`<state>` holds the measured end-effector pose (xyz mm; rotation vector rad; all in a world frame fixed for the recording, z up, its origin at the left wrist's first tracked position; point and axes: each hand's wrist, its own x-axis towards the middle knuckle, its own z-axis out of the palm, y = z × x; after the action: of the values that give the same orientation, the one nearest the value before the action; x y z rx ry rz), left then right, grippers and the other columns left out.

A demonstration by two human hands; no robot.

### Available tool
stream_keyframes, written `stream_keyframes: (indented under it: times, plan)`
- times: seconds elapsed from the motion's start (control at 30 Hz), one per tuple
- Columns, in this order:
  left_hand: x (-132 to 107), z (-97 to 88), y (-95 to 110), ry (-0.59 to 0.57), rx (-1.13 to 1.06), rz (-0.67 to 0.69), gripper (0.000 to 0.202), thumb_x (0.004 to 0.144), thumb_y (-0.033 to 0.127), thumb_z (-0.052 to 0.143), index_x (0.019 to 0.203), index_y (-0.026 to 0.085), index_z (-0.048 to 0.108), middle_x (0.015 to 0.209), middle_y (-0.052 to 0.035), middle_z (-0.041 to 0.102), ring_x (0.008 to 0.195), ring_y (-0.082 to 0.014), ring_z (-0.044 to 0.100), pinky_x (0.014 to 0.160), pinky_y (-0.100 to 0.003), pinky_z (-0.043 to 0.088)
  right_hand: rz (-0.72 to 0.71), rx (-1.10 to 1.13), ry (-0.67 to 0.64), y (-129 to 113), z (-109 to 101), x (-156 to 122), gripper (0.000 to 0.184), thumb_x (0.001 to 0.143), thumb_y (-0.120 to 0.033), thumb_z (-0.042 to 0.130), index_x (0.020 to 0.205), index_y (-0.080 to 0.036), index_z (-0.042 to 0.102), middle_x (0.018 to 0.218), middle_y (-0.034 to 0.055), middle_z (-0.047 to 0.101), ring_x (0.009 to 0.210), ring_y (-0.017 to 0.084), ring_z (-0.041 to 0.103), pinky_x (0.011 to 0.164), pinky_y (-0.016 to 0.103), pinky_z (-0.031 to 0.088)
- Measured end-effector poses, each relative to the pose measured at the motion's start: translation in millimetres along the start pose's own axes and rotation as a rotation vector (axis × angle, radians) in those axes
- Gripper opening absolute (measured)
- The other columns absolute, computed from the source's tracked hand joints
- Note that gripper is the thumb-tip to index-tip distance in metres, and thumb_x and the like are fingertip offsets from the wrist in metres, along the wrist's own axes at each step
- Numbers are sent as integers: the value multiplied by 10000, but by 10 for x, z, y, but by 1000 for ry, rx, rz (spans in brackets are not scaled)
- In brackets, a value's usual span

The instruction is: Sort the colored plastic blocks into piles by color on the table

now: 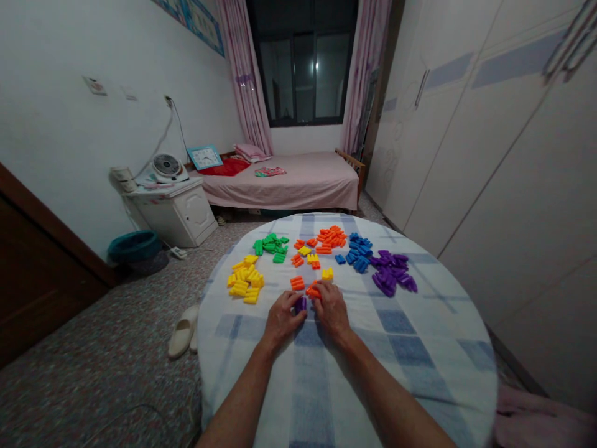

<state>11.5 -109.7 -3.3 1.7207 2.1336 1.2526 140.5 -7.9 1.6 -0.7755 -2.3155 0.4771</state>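
My left hand (282,316) is closed on a small purple plastic block (301,304), pinched between thumb and fingers close to the tabletop. Just to the right, my right hand (332,309) has its fingertips closed on an orange plastic block (313,290), which they partly cover. A separate orange block (297,283) lies right beyond my left fingers. Past my right knuckles rests a yellow block (327,274). Farther up the middle, a yellow block (312,257) touches an orange piece, with several loose orange and yellow blocks around it.
Ridged blocks lie in colour heaps on the round table's checked cloth (364,386): yellow (245,280), green (271,245), orange (332,238), blue (359,251) and purple (390,271). Beyond stand a bed (289,186) and a white cabinet (181,211); wardrobes (489,186) line the right.
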Motion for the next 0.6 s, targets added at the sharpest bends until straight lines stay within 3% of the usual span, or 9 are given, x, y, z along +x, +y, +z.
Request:
stream_keyframes:
  times: [0.17, 0.37, 0.6]
  plan:
    - [1, 3, -7, -9, 13, -19, 393, 736, 220, 633, 1128, 240, 629, 1088, -49, 611, 1024, -183, 580, 931, -322, 461, 13, -216, -158, 44, 37, 154, 403, 835, -201, 530, 1234, -250, 548, 1337, 103, 490, 1222, 288, 403, 926, 420, 383]
    - [-12, 19, -12, -5, 14, -7, 359, 752, 236, 623, 1110, 237, 631, 1064, -46, 610, 1009, -180, 575, 917, -314, 457, 28, -341, -195, -22, -9, 221, 294, 794, -250, 592, 1087, -227, 586, 1094, 116, 556, 1026, 276, 480, 795, 359, 403]
    - [-7, 37, -68, -11, -13, -52, 367, 747, 236, 629, 1113, 228, 626, 1083, -57, 600, 1027, -187, 569, 921, -326, 465, -43, -307, -198, 27, 11, 186, 223, 806, -215, 555, 1021, -162, 542, 1042, 124, 569, 987, 273, 488, 829, 385, 410]
